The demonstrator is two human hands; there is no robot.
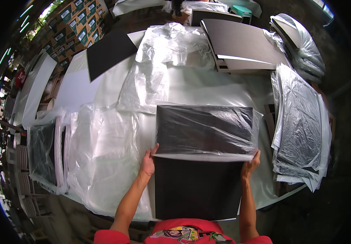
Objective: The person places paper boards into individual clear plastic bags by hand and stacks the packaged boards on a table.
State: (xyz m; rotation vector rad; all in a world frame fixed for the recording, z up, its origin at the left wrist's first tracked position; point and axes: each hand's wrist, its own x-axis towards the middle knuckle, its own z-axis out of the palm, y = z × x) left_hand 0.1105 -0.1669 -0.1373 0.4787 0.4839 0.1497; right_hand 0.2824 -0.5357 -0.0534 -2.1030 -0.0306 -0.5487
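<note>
Clearly, you have a flat black rectangular board in front of you on the pale, covered desk, its far part inside a clear plastic bag and its near part bare. Your left hand pinches the bag's open edge at the left corner, fingers closed on the film; your right hand grips the opposite corner likewise. Loose clear plastic sheeting lies to your left (rather crumpled), and a stack of plastic-wrapped dark panels to your right.
</note>
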